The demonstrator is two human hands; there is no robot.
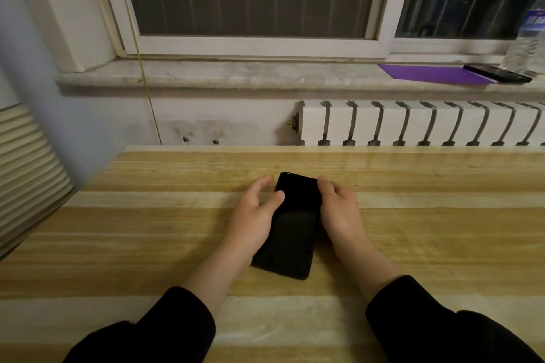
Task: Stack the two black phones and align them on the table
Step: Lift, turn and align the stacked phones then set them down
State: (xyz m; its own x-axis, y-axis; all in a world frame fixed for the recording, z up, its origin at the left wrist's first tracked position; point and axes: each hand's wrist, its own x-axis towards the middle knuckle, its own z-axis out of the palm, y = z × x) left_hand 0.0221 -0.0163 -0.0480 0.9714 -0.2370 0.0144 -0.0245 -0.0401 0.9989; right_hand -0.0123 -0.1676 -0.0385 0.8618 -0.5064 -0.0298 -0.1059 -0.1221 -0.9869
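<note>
From my head camera I look down at a wood table (413,230) with light and dark stripes. The black phones (292,227) lie flat near the middle of it, one on top of the other. They look like one dark block, tilted a bit, with the far end leaning to my right. I cannot tell where one phone ends and the other begins.

My left hand (253,215) rests on the left side of the phones. Its thumb (275,200) lies on the top phone and its fingers reach past the far left corner. My right hand (339,209) presses on the right side of the phones, fingers curled over the edge. Both hands hug the phones from the two sides, with the phones between them. My black sleeves (442,318) are at the near edge of the table.

Past the far edge of the table is a white radiator (418,124) under a window sill (236,74). On the sill, far to the right of the phones, lie a purple sheet (430,74), another dark phone (498,73) and a clear bottle (525,44).
</note>
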